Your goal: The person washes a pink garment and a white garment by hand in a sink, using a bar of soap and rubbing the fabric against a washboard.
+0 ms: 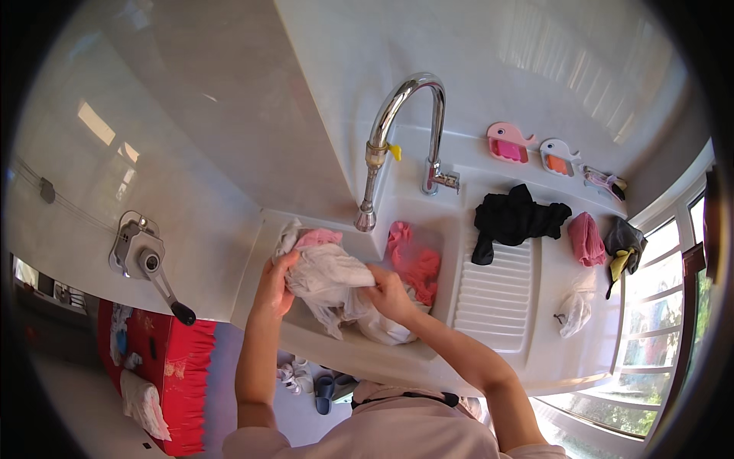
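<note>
Over the left rim of a white laundry sink (pixel 453 269), my left hand (pixel 281 281) grips a wet, bunched white cloth garment (pixel 332 272). My right hand (pixel 390 292) pinches the right end of the same garment. A pink piece of cloth (pixel 320 236) shows behind it, close to my left fingers; whether it belongs to the garment I cannot tell. Down in the basin lies a coral-pink garment (pixel 421 269), seemingly in cloudy water. More white cloth (pixel 384 327) hangs below my hands at the sink's front, and its extent is partly hidden.
A chrome gooseneck faucet (pixel 408 86) arches above the basin. On the ribbed washboard (pixel 493 304) lies a black garment (pixel 516 218). Farther right are a folded pink cloth (pixel 586 240), a dark bag-like item (pixel 626 244) and a clear plastic bag (pixel 575 312). Whale-shaped soap holders (pixel 507 140) line the back ledge.
</note>
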The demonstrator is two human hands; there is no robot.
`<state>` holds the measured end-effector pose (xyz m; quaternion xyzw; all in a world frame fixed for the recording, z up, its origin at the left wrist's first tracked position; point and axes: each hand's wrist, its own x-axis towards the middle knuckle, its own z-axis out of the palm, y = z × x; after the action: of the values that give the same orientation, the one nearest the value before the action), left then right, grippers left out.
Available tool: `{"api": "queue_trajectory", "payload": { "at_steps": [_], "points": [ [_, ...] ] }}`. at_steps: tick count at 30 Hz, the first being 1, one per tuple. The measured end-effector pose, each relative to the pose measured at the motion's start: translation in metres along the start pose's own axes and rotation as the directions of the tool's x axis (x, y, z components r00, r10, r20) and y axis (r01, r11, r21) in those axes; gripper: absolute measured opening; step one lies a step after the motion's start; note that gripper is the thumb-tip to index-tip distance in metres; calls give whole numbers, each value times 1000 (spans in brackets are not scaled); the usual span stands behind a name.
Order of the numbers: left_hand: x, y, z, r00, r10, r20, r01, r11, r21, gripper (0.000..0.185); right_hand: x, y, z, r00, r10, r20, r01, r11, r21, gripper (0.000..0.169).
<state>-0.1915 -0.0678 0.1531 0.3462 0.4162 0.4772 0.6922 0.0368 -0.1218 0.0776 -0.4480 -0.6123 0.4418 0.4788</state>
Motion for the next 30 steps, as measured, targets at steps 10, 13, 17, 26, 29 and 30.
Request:
{"api": "queue_trajectory", "payload": {
  "at_steps": [10, 13, 17, 26, 29, 30],
  "points": [
    [44, -25, -66, 955, 240, -172, -120, 846, 519, 56, -2, -83, -79, 982, 138, -126, -45, 828, 558, 22],
    [36, -45, -64, 988, 58, -140, 121, 254, 960, 53, -6, -84, -87, 963, 203, -178, -43, 766, 642, 22],
    [16, -59, -6, 997, -65, 45, -54, -145, 988, 58, -5, -105, -103, 886, 282, -368, 66, 709, 702, 28],
    [41, -167, 111, 876, -10, 482, -205, 898, 390, 79, -12, -167, -140, 883, 246, -399, 214, 545, 811, 34],
    [78, -209, 125, 890, -210, 405, 288, 947, -143, 60, -29, -169, -160, 907, 177, -382, 272, 447, 852, 37],
    [72, -198, 144, 849, -185, 494, 323, 923, -210, 56, -43, -156, -175, 909, 137, -393, 299, 441, 846, 37]
  ]
}}
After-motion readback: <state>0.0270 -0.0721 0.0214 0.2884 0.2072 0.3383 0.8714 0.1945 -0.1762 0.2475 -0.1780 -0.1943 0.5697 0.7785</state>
